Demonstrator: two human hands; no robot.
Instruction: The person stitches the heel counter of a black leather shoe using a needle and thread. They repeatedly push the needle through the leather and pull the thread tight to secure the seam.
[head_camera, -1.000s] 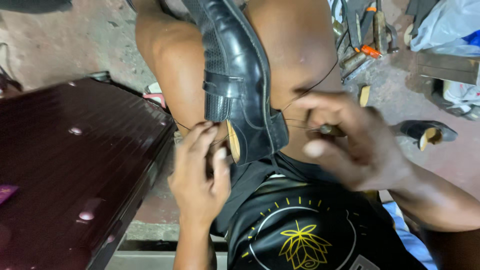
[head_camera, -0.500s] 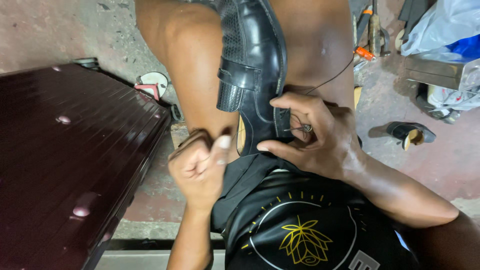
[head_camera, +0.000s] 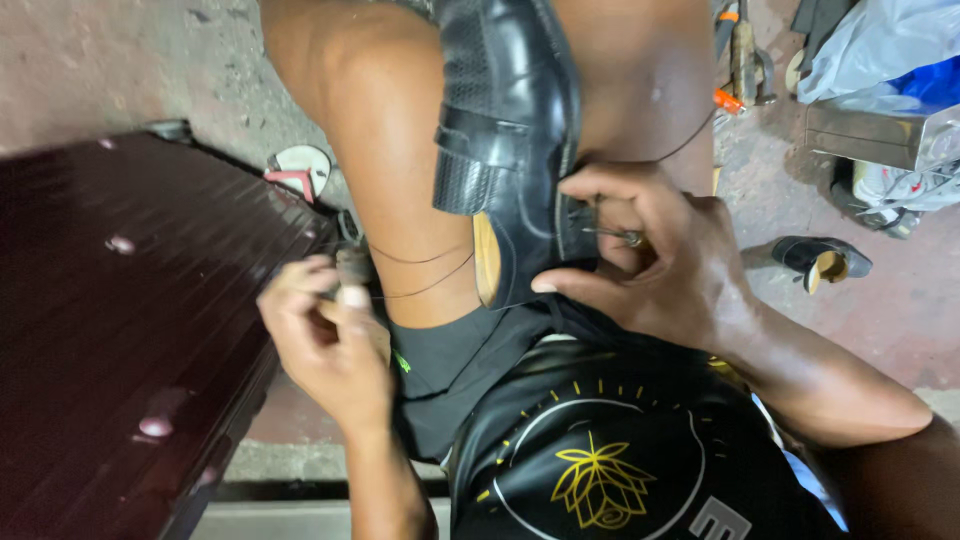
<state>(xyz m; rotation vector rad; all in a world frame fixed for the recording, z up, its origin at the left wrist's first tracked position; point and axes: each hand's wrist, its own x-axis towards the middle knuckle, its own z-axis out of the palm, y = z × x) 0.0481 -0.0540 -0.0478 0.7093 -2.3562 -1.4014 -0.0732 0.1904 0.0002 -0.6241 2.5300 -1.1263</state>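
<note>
A black leather shoe (head_camera: 505, 130) is clamped between my bare knees, heel end toward me. My right hand (head_camera: 650, 255) grips its right side and pinches a thin metal awl or needle (head_camera: 612, 235) against the sole edge. My left hand (head_camera: 325, 335) is off to the left of the shoe, fingers closed around a small dark handle (head_camera: 352, 265). Two strands of dark thread (head_camera: 420, 275) run from that hand across my left thigh to the shoe. Another thread (head_camera: 690, 140) arcs over my right thigh.
A dark maroon ribbed box or case (head_camera: 120, 300) fills the left side. On the concrete floor to the right lie tools (head_camera: 745, 60), a dark shoe (head_camera: 820, 258), a plastic bag (head_camera: 880, 50) and a metal box (head_camera: 865, 135). A small white and red item (head_camera: 300, 170) lies beside the case.
My left hand has pulled away from the shoe to the left, drawing the thread taut. My right hand moved in onto the shoe's side with the needle.
</note>
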